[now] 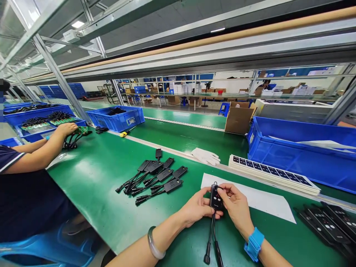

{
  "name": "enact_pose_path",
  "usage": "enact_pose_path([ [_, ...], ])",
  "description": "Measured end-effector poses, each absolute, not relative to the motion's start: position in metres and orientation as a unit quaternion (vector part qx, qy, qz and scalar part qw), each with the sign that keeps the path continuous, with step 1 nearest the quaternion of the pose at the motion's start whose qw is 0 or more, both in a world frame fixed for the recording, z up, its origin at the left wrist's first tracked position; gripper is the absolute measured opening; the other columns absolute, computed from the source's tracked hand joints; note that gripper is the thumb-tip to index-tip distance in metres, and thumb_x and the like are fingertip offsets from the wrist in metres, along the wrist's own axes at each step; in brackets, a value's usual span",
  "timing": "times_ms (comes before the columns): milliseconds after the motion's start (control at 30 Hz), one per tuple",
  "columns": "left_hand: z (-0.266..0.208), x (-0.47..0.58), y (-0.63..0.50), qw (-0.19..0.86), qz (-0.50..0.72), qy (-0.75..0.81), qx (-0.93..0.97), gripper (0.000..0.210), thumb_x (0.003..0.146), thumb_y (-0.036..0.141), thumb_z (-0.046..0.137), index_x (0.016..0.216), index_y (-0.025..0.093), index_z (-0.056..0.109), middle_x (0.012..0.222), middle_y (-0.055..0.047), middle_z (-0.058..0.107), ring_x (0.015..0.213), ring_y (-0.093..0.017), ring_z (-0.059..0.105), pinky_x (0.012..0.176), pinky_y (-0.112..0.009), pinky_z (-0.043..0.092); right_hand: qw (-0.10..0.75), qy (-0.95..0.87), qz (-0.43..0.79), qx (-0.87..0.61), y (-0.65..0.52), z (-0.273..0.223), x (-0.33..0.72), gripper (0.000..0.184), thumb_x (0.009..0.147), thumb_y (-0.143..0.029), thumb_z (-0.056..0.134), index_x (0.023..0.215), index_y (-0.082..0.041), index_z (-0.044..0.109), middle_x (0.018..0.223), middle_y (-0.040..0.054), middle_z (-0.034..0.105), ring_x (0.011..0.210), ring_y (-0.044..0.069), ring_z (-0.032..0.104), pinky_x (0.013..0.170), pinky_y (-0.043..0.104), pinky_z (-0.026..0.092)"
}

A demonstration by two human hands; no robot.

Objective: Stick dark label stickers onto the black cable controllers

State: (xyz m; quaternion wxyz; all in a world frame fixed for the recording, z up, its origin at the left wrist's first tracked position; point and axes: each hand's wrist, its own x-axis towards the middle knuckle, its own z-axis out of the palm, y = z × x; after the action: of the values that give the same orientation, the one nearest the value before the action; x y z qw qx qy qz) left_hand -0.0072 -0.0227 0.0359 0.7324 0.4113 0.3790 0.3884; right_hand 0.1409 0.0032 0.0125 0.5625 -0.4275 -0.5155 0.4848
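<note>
A small black controller box (216,198) with a labelled face and two cables hangs between my hands, its cable ends toward me. My left hand (196,207) is closed around its left side, thumb near the lower edge. The thumb of my right hand (235,204) presses on the upper face, and its fingers curl behind the box's right side. Under and beyond my hands lies a white backing sheet (267,202). Left of my hands is a loose group of black controllers (164,174) with cables. Labelled controllers (325,222) are piled at the right.
A stack of label strips (272,174) lies along the rail near a white glove (205,156). Blue bins (300,148) (116,119) stand at right and far left. A cardboard piece (238,119) stands upright. On the left, a co-worker's hand (66,129) handles green circuit boards.
</note>
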Motion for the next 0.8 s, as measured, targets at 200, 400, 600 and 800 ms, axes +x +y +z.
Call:
enact_pose_path([
  [200,0.0374,-0.0080,-0.0234,0.735,0.388,0.368,0.417,0.064,0.062,0.008,0.069,0.121,0.017,0.045,0.080,-0.006,0.069,0.073,-0.018,0.068,0.074,-0.031,0.051,0.563,-0.528,0.467,-0.432,0.0027,0.0143,0.1407,0.036,0.071,-0.051,0.070,0.084,-0.018,0.064,0.073,0.0039,0.060,0.062,0.016,0.051,0.049,0.025,0.041],
  [400,0.0378,-0.0084,-0.0239,0.731,0.387,0.365,0.428,0.062,0.066,0.012,0.070,0.122,0.017,0.043,0.077,-0.004,0.068,0.071,-0.017,0.068,0.072,-0.028,0.050,0.568,-0.523,0.464,-0.433,0.0018,0.0163,0.1400,0.039,0.069,-0.051,0.071,0.085,-0.017,0.064,0.066,0.0011,0.055,0.061,0.015,0.050,0.052,0.026,0.043],
  [600,0.0380,-0.0077,-0.0232,0.716,0.380,0.376,0.449,0.064,0.066,0.010,0.068,0.125,0.017,0.043,0.078,-0.005,0.068,0.073,-0.017,0.068,0.072,-0.029,0.049,0.564,-0.527,0.459,-0.440,0.0024,0.0150,0.1401,0.037,0.071,-0.048,0.070,0.089,-0.017,0.063,0.065,-0.0008,0.052,0.061,0.014,0.050,0.056,0.026,0.044],
  [800,0.0400,-0.0077,-0.0247,0.711,0.381,0.379,0.454,0.064,0.066,0.012,0.069,0.124,0.018,0.043,0.077,-0.003,0.067,0.073,-0.017,0.067,0.072,-0.029,0.047,0.562,-0.533,0.451,-0.444,0.0023,0.0157,0.1399,0.036,0.072,-0.048,0.069,0.089,-0.017,0.062,0.065,-0.0010,0.051,0.061,0.015,0.050,0.056,0.027,0.045],
])
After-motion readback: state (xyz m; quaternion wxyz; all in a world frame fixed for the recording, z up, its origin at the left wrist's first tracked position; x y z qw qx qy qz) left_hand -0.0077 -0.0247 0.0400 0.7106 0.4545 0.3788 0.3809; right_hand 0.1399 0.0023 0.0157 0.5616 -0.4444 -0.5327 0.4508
